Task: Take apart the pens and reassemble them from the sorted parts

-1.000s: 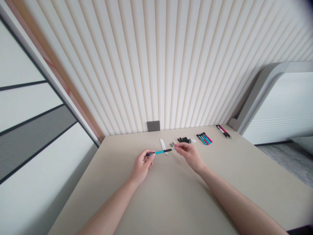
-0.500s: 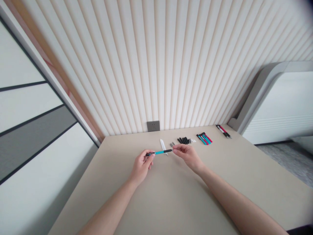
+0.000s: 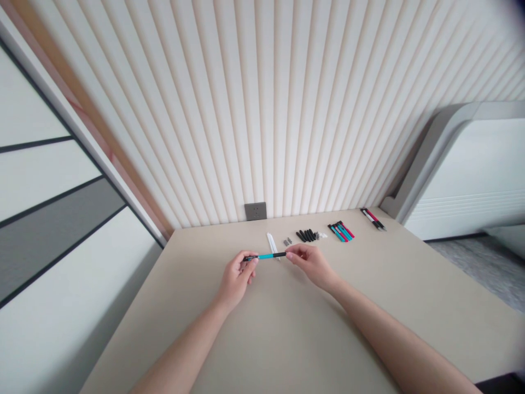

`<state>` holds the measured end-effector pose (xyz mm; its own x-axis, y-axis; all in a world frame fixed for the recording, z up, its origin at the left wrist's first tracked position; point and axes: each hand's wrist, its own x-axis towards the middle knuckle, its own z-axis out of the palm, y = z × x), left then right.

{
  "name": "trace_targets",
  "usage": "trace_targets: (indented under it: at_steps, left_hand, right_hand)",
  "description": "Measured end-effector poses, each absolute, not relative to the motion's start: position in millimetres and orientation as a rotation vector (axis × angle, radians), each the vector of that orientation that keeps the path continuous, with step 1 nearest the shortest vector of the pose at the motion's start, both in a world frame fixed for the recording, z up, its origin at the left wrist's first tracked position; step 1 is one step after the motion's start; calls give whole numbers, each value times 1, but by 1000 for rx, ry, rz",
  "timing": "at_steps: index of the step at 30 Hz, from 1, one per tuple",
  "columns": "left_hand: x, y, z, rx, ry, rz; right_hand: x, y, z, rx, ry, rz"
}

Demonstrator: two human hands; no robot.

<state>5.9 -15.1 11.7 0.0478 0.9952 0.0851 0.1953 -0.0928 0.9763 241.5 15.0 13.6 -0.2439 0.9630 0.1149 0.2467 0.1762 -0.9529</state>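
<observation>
A turquoise pen (image 3: 266, 256) with black ends is held level above the table between both hands. My left hand (image 3: 238, 273) is closed round its black clip end, thumb and fingers pinching it. At the other end, my right hand (image 3: 309, 264) pinches the tip of the black grip; the tip itself is hidden by the fingers. Behind the pen lie several white refills (image 3: 271, 242), partly covered by it. Small grey parts (image 3: 287, 241) sit just beyond my right hand, beside a row of black rubber grips (image 3: 306, 236).
Small white parts (image 3: 322, 235) lie right of the black grips. Farther right are several turquoise and red pen barrels (image 3: 341, 231), then a few whole pens (image 3: 373, 219) near the table's back edge. A dark socket (image 3: 255, 211) is on the ribbed wall behind the table (image 3: 262, 339).
My right hand's fingers have moved slightly left along the pen and now cover its tip, which showed before. The left hand keeps its hold. The whole view has shifted a little.
</observation>
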Motion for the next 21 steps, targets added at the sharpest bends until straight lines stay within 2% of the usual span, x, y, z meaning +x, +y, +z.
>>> trace_targets:
  at_steps: [21]
  left_hand:
    - [6, -15, 12, 1425, 1263, 1154]
  right_hand:
    - [241, 10, 20, -1155, -1761, 883]
